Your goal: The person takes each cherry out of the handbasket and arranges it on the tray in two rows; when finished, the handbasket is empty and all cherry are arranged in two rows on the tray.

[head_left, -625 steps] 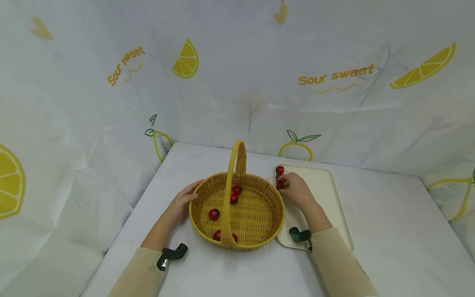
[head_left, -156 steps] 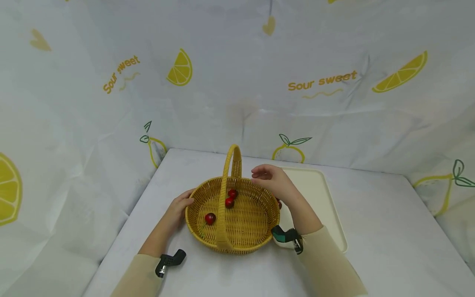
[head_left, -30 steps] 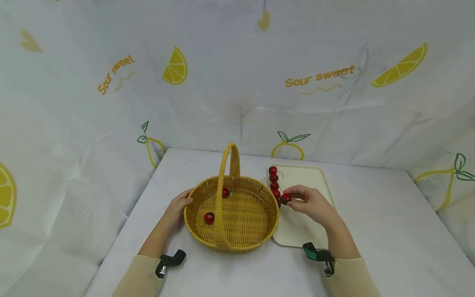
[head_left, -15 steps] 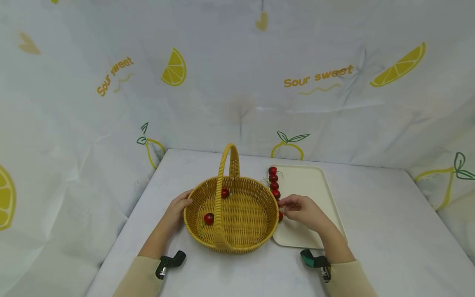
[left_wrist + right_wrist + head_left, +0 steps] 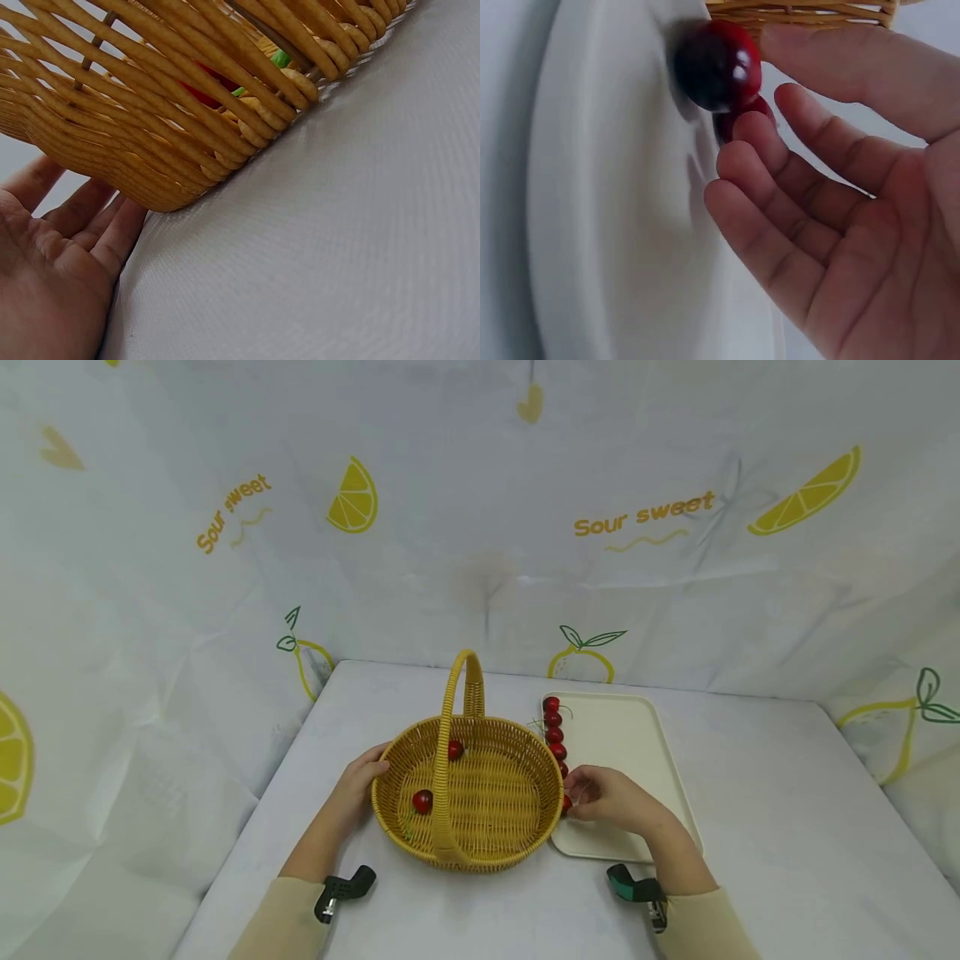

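My left hand (image 5: 356,787) holds the left side of a yellow wicker basket (image 5: 510,793), thumb on the rim and fingers against the outer wall, as the left wrist view also shows. Two red cherries lie inside, one cherry (image 5: 423,802) near the left wall and another cherry (image 5: 455,750) partly behind the handle. Along the left edge of a cream tray (image 5: 622,727) runs a row of several cherries (image 5: 554,735). By its near end is my right hand (image 5: 611,797). There, a dark red cherry (image 5: 718,65) sits beside the thumb, with the loosely bent fingers apart from it.
The basket's tall handle (image 5: 444,785) arches over its middle. Its right side stands close against the tray's left edge. A white cloth covers the table (image 5: 765,793), and a printed curtain (image 5: 480,527) hangs behind.
Over the longer span, cherries have left the basket and the tray's row has grown. In the last second my right hand moved a cherry to the row's near end and loosened its pinch.
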Demonstrator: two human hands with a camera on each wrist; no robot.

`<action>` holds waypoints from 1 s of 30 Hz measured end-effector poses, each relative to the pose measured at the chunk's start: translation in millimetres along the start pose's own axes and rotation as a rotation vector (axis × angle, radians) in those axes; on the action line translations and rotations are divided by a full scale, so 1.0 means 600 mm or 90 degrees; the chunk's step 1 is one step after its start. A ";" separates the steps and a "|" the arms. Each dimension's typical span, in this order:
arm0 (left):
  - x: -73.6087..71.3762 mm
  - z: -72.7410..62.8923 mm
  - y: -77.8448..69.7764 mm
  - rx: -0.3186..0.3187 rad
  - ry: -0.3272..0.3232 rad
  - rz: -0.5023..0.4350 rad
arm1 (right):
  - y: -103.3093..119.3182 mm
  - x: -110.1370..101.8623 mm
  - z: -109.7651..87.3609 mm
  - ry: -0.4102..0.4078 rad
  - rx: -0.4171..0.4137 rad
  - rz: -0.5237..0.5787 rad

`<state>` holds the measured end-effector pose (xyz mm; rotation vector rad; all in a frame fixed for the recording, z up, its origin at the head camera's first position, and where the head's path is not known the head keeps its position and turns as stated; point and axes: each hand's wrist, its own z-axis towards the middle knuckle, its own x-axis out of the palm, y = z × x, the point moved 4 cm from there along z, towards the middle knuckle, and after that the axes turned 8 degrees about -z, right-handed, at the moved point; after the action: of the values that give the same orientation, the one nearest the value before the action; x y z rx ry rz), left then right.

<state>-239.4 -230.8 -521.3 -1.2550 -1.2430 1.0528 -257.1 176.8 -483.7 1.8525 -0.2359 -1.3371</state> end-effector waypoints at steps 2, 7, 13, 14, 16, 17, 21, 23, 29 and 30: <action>-0.001 0.000 0.000 -0.001 -0.002 0.003 | 0.001 0.003 0.001 0.002 0.006 -0.009; -0.002 0.002 0.001 -0.005 -0.004 -0.003 | -0.002 0.008 0.008 -0.051 0.048 -0.058; -0.001 0.002 0.002 -0.007 -0.002 -0.007 | -0.009 0.009 0.013 -0.100 0.078 -0.086; -0.001 0.002 0.002 -0.007 0.000 -0.004 | -0.010 0.009 0.012 -0.101 0.079 -0.085; -0.001 0.004 0.003 -0.008 0.003 -0.005 | -0.010 0.008 0.011 -0.097 0.079 -0.079; -0.001 0.004 0.004 -0.008 0.004 -0.006 | -0.010 0.007 0.010 -0.094 0.078 -0.074; -0.001 0.005 0.005 -0.007 0.005 -0.012 | -0.007 -0.004 0.004 -0.088 0.076 -0.042; -0.001 0.005 0.004 -0.007 0.005 -0.010 | -0.002 -0.013 0.001 -0.092 0.070 -0.024; -0.001 0.002 0.004 -0.012 -0.008 0.007 | 0.028 -0.047 -0.002 -0.125 0.028 0.012; -0.001 0.002 0.004 -0.012 -0.010 0.007 | 0.035 -0.053 -0.001 -0.134 0.022 0.018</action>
<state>-240.2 -230.9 -523.9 -1.2720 -1.2615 1.0624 -263.9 181.7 -446.6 1.7296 -0.3959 -1.5178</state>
